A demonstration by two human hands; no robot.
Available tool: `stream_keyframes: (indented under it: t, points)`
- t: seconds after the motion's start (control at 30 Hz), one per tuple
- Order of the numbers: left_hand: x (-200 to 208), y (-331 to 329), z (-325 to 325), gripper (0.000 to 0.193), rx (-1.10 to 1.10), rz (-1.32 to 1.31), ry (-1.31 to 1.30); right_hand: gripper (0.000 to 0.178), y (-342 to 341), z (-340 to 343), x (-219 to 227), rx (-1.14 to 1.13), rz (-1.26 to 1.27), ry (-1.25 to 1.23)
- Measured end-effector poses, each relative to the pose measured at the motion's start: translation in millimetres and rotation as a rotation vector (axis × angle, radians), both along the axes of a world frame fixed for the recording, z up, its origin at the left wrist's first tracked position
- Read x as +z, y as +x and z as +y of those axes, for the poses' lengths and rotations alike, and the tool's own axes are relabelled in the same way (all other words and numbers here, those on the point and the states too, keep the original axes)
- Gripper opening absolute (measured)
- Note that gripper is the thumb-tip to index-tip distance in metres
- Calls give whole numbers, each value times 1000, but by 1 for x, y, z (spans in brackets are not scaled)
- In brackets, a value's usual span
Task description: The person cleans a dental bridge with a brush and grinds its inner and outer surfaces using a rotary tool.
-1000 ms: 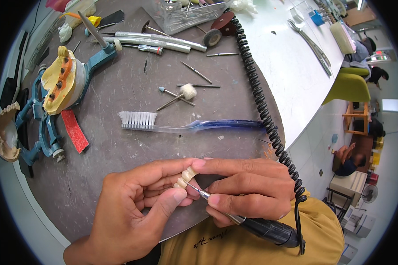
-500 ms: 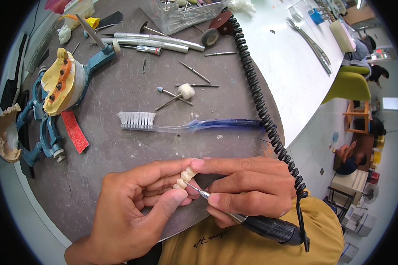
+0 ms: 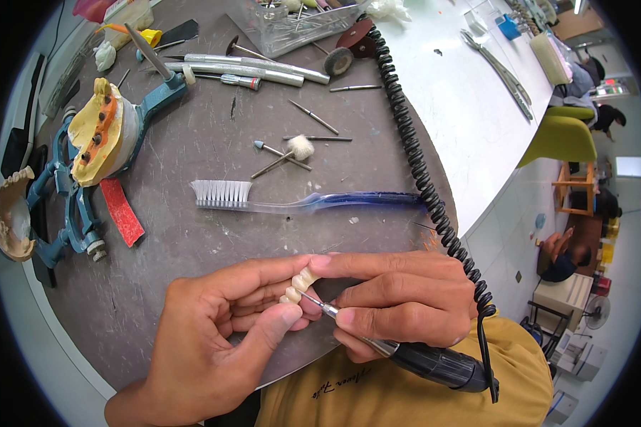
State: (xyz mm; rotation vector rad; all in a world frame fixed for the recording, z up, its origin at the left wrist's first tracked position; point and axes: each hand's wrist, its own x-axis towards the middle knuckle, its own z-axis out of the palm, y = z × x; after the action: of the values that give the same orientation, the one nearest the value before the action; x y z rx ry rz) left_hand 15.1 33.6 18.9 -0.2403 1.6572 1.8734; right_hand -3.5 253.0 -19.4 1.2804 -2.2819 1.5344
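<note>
Between thumb and index finger, my left hand (image 3: 224,331) pinches a cream-white dental bridge (image 3: 294,290), a short curved row of several teeth. My right hand (image 3: 406,299) grips a rotary handpiece (image 3: 431,364) with a black body and silver nose. Its thin bur (image 3: 310,297) touches or nearly touches the bridge's inner side. The right index fingertip rests against the bridge's upper end. A coiled black cord (image 3: 424,171) runs to the handpiece's rear. Beyond my hands lies a toothbrush (image 3: 306,203) with white bristles and a clear-blue handle.
A blue articulator (image 3: 142,107) carries a yellow dental model (image 3: 100,135) at left, beside a red strip (image 3: 123,213). Several loose burs (image 3: 313,116) lie mid-table. Metal hand tools (image 3: 238,69) and a clear box (image 3: 292,32) are farther back. Tweezers (image 3: 502,75) lie on the white surface.
The bur tip has shifted very slightly along the bridge, and the handpiece has tilted a little. Both hands keep their grip, almost still.
</note>
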Motion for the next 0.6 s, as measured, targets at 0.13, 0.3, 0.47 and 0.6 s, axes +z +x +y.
stream_keyframes:
  t: [0.13,0.3,0.47,0.6]
  points:
    - [-2,0,-2,36,-17,10,6,24,1,-1,-5,-7,41,-19]
    - [-3,0,-3,36,-35,23,16,25,0,1,1,16,13,13]
    - [0,-3,-4,35,-57,8,2,26,0,0,2,20,12,22]
    - [0,-3,-4,35,-57,1,12,25,0,-1,1,16,43,15]
